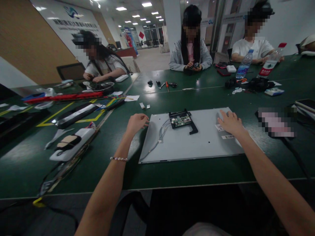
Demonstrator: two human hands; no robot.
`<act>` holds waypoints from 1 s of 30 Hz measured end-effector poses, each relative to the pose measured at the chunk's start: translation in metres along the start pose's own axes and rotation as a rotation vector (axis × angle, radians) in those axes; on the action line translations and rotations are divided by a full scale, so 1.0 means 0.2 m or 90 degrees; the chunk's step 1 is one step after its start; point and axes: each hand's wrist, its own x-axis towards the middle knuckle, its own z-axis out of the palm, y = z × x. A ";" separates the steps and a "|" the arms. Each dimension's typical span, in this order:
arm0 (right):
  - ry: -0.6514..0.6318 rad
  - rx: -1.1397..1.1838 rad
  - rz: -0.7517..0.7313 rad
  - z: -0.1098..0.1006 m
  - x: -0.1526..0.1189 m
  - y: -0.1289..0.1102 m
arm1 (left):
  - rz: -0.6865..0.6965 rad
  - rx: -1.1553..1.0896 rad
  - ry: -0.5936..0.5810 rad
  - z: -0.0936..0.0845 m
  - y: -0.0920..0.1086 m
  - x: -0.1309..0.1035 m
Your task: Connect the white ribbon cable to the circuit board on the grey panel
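A thin, flat grey panel (177, 146), like the back of a display, lies on the green table in front of me. On it, near its far edge, sits a green circuit board (181, 121) in a black bracket (193, 127). Grey cables (161, 132) run from the board to the panel's near left corner. My left hand (137, 124) is at the far left corner, fingers loosely bent and holding nothing visible; whether they touch the edge I cannot tell. My right hand (230, 123) lies over the far right part, fingers spread, beside white labels (228, 137).
Left of the panel lie a white device (71, 144) with wires and a long black part (76, 114). A phone (274, 123) is at the right. Screwdrivers (167, 86) and bottles (244, 64) stand farther back. Several people (190, 49) sit across the table.
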 end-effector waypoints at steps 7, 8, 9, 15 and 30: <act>0.044 0.090 -0.092 0.00 0.03 -0.04 | 0.008 0.004 -0.004 0.02 0.01 -0.01; 0.050 0.114 -0.134 0.00 0.03 -0.06 | 0.013 0.008 -0.002 0.02 0.01 -0.01; 0.053 0.140 -0.179 -0.01 0.03 -0.09 | 0.019 0.014 -0.001 0.02 0.01 -0.01; 0.015 0.262 -0.377 -0.02 -0.03 -0.27 | 0.023 0.027 -0.010 0.03 0.04 -0.02; -0.061 0.301 -0.496 -0.10 -0.10 -0.39 | 0.088 0.157 0.022 0.04 0.08 -0.06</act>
